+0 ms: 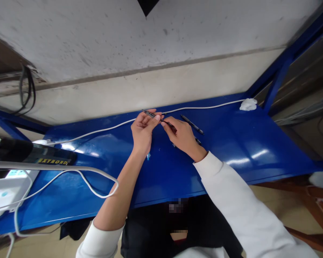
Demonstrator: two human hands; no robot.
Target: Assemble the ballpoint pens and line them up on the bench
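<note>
Pen (150, 114) is lying in the left hand (143, 130), above the desk (161, 175), toward the wall edge. Its long axis is running slantwise, from the upper left down toward the right hand (183, 134), so its lower right end is pointing at the right fingertips. The left hand is nearer, actually carrying it: thumb is pressing from above, fingers are curling behind, palm is partly facing up. Right thumb and fingers are coming together on a thin dark stick (169, 124), which is roughly lining up with the pen. Whether the two are joining as one piece or just meeting end to end, cannot tell; the fingertips are hiding it.

Pen is looking slim, dark grey to black, with a narrow tip sticking out at the upper left; print or clip too small to tell.

A second pen (192, 124), dark too, is lying on the desk just right of the right hand, slanting down to the right. Another dark piece (198, 141) is showing partly by the right wrist. A small blue bit (148, 156) is sitting beside the left wrist.
</note>
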